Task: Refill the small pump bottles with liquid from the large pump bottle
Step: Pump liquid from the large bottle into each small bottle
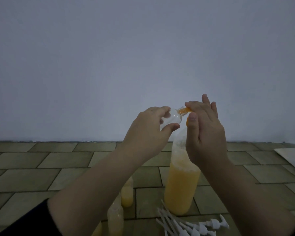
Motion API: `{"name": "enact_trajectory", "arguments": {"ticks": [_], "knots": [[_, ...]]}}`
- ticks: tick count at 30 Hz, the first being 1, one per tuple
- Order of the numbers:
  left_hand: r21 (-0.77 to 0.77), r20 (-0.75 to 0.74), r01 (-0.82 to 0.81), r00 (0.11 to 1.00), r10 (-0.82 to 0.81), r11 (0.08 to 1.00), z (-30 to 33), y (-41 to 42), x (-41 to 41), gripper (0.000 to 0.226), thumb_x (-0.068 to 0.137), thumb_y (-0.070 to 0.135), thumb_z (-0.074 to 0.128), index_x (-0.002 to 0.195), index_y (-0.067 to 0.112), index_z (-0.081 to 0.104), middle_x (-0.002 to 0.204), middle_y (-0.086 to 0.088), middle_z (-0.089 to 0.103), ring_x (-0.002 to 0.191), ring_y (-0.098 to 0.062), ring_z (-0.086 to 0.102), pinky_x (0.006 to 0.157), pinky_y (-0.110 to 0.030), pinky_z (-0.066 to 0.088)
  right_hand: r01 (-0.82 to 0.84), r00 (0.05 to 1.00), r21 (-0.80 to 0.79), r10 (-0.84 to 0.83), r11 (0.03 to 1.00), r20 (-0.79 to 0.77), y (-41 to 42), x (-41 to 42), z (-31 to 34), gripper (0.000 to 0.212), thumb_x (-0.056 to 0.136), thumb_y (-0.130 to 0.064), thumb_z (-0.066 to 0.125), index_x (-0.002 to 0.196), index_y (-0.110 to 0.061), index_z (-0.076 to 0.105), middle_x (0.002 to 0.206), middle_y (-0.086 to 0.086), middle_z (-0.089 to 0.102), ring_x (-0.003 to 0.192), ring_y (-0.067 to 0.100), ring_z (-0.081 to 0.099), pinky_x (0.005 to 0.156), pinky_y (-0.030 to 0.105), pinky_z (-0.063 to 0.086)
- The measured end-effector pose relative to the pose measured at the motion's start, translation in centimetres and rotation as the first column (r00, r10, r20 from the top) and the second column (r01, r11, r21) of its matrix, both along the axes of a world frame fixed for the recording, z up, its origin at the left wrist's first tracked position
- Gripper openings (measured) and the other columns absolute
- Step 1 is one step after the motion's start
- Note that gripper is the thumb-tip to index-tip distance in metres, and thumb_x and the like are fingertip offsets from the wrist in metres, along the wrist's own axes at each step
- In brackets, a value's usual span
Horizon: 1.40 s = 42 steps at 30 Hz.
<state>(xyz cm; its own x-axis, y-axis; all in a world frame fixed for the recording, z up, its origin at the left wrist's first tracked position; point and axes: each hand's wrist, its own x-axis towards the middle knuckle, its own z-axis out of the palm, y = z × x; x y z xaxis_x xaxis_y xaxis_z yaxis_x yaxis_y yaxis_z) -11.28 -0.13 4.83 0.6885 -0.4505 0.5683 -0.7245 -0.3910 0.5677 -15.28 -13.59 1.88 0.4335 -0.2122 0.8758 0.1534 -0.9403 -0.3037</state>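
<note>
Small clear pump bottle held up in the air, tipped nearly on its side, long axis running left–right, open neck pointing right and touching the orange spout of the large pump bottle. Little or no liquid visible inside it. Left hand grips its body, thumb below, fingers curled over the top. Right hand is just right of the neck, forefinger and thumb pinching the orange spout, remaining fingers straight and raised. Large bottle stands upright on the tiled worktop directly below both hands, orange liquid filling its lower part with foam above. Coming move turns on neck and spout staying lined up end to end; right hand is nearer the pump. Near left: small bottles already holding orange liquid. Near right: loose white pump heads lying in a heap. Far right: pale paper or cloth, hard to make out.
</note>
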Motion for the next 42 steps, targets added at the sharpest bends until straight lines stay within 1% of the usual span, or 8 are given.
{"name": "enact_trajectory", "arguments": {"ticks": [4, 13, 17, 23, 26, 33, 38, 42], "knots": [[-0.009, -0.009, 0.015, 1.000, -0.015, 1.000, 0.8, 0.2, -0.2, 0.050, 0.088, 0.038, 0.060, 0.134, 0.021, 0.049, 0.123, 0.007, 0.059, 0.098, -0.005, 0.055, 0.086, -0.019, 0.044, 0.029, 0.999, -0.112, -0.033, 0.993, -0.038, -0.7, -0.6, 1.4, 0.057, 0.098, -0.039, 0.017, 0.124, -0.008, 0.058, 0.133, 0.006, 0.055, 0.138, 0.008, 0.019, 0.115, 0.018, 0.003], [0.049, 0.007, -0.029, 1.000, 0.029, 0.998, 0.4, -0.1, -0.1, 0.051, 0.089, 0.039, 0.058, 0.136, 0.021, 0.047, 0.129, 0.006, 0.056, 0.109, -0.010, 0.054, 0.091, -0.021, 0.042, 0.032, 0.999, -0.083, -0.031, 0.996, 0.007, -0.1, 0.2, 0.3, 0.050, 0.097, -0.035, 0.027, 0.121, -0.003, 0.058, 0.129, 0.014, 0.057, 0.129, 0.008, 0.023, 0.107, 0.038, 0.023], [0.041, 0.012, -0.035, 0.999, 0.034, 0.999, 0.9, 0.2, -0.2, 0.051, 0.088, 0.039, 0.059, 0.135, 0.022, 0.047, 0.126, 0.007, 0.057, 0.103, -0.007, 0.054, 0.087, -0.018, 0.041, -0.005, 1.000, -0.096, 0.002, 0.995, -0.029, -0.4, -0.2, 1.3, 0.062, 0.097, -0.044, 0.017, 0.121, -0.006, 0.059, 0.128, 0.009, 0.059, 0.130, 0.011, 0.034, 0.111, 0.032, 0.019], [0.045, 0.055, -0.042, 0.998, 0.039, 0.998, 1.2, -0.2, -0.5, 0.052, 0.088, 0.039, 0.058, 0.136, 0.022, 0.046, 0.129, 0.007, 0.056, 0.106, -0.007, 0.053, 0.090, -0.020, 0.043, 0.015, 0.998, -0.069, -0.011, 0.997, 0.065, -0.7, 0.1, 0.8, 0.049, 0.098, -0.031, 0.024, 0.120, -0.004, 0.059, 0.122, 0.011, 0.062, 0.125, 0.022, 0.048, 0.113, 0.030, 0.024], [0.083, 0.052, -0.061, 0.997, 0.057, 0.995, 0.7, -0.4, -0.7, 0.052, 0.089, 0.039, 0.057, 0.137, 0.021, 0.045, 0.131, 0.005, 0.055, 0.112, -0.011, 0.053, 0.096, -0.025, 0.043, 0.007, 0.999, -0.067, -0.005, 0.998, 0.037, -0.9, 0.1, -0.1, 0.046, 0.098, -0.027, 0.026, 0.119, -0.004, 0.059, 0.122, 0.011, 0.062, 0.124, 0.013, 0.042, 0.112, 0.031, 0.023], [0.048, 0.063, -0.065, 0.996, 0.062, 0.997, 1.5, -0.2, -0.7, 0.050, 0.089, 0.038, 0.057, 0.136, 0.022, 0.047, 0.126, 0.007, 0.057, 0.105, -0.008, 0.054, 0.089, -0.020, 0.042, -0.031, 0.999, -0.147, 0.036, 0.989, 0.033, -1.8, -0.2, 1.8, 0.049, 0.099, -0.029, 0.023, 0.120, -0.006, 0.061, 0.125, 0.009, 0.061, 0.129, 0.000, 0.027, 0.112, 0.017, 0.013], [0.070, 0.044, -0.063, 0.997, 0.060, 0.996, 0.7, -0.4, -0.8, 0.051, 0.090, 0.038, 0.056, 0.137, 0.020, 0.046, 0.130, 0.004, 0.056, 0.111, -0.012, 0.054, 0.095, -0.026, 0.044, -0.043, 0.997, -0.030, 0.045, 0.999, 0.062, -1.2, 0.6, 0.1, 0.047, 0.099, -0.028, 0.024, 0.117, -0.006, 0.061, 0.124, 0.008, 0.061, 0.131, 0.007, 0.034, 0.115, 0.021, 0.016], [0.054, 0.006, -0.066, 0.998, 0.066, 0.996, 0.5, -0.3, -0.7, 0.049, 0.089, 0.038, 0.057, 0.135, 0.021, 0.048, 0.126, 0.005, 0.058, 0.106, -0.010, 0.055, 0.092, -0.024, 0.045, -0.061, 0.998, -0.070, 0.062, 0.996, 0.011, -1.2, 0.4, 0.5, 0.048, 0.099, -0.028, 0.023, 0.118, -0.006, 0.061, 0.124, 0.008, 0.061, 0.132, 0.008, 0.032, 0.114, 0.021, 0.015]]}}
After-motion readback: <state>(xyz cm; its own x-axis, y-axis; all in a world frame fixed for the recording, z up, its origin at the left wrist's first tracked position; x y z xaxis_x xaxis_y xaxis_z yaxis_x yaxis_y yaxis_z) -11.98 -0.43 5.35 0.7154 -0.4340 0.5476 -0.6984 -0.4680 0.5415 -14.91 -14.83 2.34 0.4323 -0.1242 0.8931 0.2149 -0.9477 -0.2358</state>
